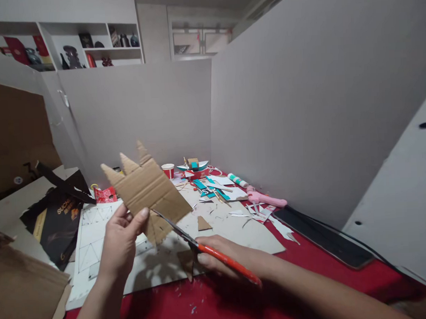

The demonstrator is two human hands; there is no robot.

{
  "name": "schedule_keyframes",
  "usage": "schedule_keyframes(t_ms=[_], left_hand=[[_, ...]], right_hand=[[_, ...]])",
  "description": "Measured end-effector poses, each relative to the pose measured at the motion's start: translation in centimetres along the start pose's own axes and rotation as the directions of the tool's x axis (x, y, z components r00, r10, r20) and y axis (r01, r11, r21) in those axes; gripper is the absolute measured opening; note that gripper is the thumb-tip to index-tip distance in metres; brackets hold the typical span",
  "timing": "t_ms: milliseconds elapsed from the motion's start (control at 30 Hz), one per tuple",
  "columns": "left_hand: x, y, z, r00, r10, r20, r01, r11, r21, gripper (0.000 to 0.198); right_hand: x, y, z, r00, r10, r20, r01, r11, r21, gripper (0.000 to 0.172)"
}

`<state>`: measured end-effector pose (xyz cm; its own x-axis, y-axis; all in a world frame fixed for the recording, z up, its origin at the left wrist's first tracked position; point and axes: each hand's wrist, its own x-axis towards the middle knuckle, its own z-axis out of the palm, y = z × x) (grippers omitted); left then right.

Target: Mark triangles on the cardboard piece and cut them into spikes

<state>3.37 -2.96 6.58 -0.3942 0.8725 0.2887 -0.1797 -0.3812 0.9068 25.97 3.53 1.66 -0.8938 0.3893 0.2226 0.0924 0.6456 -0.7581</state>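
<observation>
My left hand (126,234) pinches a piece of brown corrugated cardboard (152,185) between thumb and fingers, holding it tilted above the table. Pointed spikes stick up along the cardboard's upper left edge. My right hand (219,255) is closed around the red-handled scissors (224,260). Their blades lie at the lower part of the cardboard, by my left thumb; whether both blades straddle the sheet I cannot tell. Below, a small cardboard scrap (203,223) rests on the white board (251,237). Another brown scrap (185,263) lies under my right hand, partly hidden.
A pink glue gun (266,198) and a dark flat tray (322,239) lie at the right. Paper scraps (217,187), a paper cup (168,171) and a small model boat (193,165) sit at the back. Drawn templates (92,240) and a black box piece (56,222) are left. Grey partitions (302,104) enclose the table.
</observation>
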Motion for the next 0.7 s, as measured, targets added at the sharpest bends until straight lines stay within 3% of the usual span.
schedule_keyframes(t_ms=[100,200,367,567,700], left_hand=[[0.6,0.6,-0.5,0.984,0.077,-0.16,-0.095,0.989,-0.111,0.039],[0.8,0.8,-0.7,0.973,0.113,-0.201,-0.143,0.98,-0.14,0.039],[0.1,-0.3,0.1,0.994,0.024,-0.111,-0.038,0.992,-0.124,0.048],[-1.2,-2.2,1.9,0.986,-0.164,0.026,0.165,0.984,-0.074,0.051],[-1.8,-2.8,2.8,0.973,-0.219,0.065,0.224,0.971,-0.078,0.05]], right_hand=[[0.1,0.6,-0.1,0.998,-0.005,-0.069,0.002,0.999,-0.042,0.042],[0.2,1.2,0.0,0.965,-0.021,-0.262,0.016,1.0,-0.021,0.043],[0.0,1.2,0.6,0.846,-0.045,-0.53,0.132,0.983,0.127,0.028],[0.3,-0.3,1.5,0.794,-0.091,-0.601,0.218,0.966,0.142,0.023],[0.6,0.0,2.5,0.682,-0.146,-0.717,0.264,0.963,0.055,0.023]])
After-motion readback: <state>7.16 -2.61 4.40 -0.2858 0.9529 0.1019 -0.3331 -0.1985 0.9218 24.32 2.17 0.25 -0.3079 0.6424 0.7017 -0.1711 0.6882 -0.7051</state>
